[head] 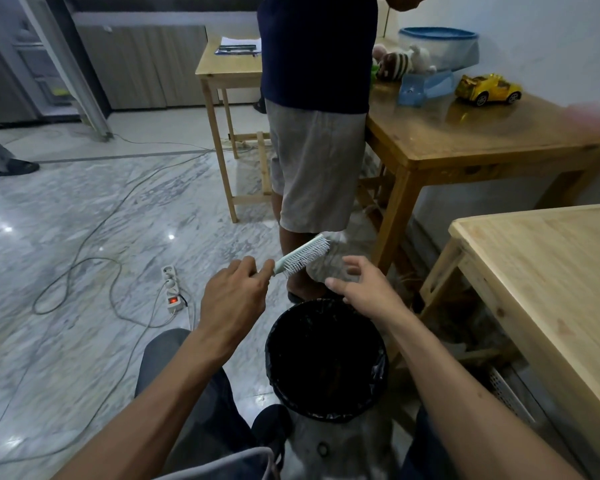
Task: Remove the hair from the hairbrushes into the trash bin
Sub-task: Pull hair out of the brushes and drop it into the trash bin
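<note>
My left hand (234,294) grips the handle of a pale green hairbrush (303,256), whose white bristles point down and to the right. The brush is held above the far rim of a black trash bin (326,358) lined with a black bag, standing on the floor between my knees. My right hand (359,287) hovers just right of the brush head, fingers loosely spread, holding nothing that I can see. No hair is visible on the bristles from here.
A person in grey shorts (316,168) stands right behind the bin. A light wooden table (551,282) is at my right, a darker one (482,133) with a yellow toy car behind it. A power strip (172,289) and cables lie on the marble floor at left.
</note>
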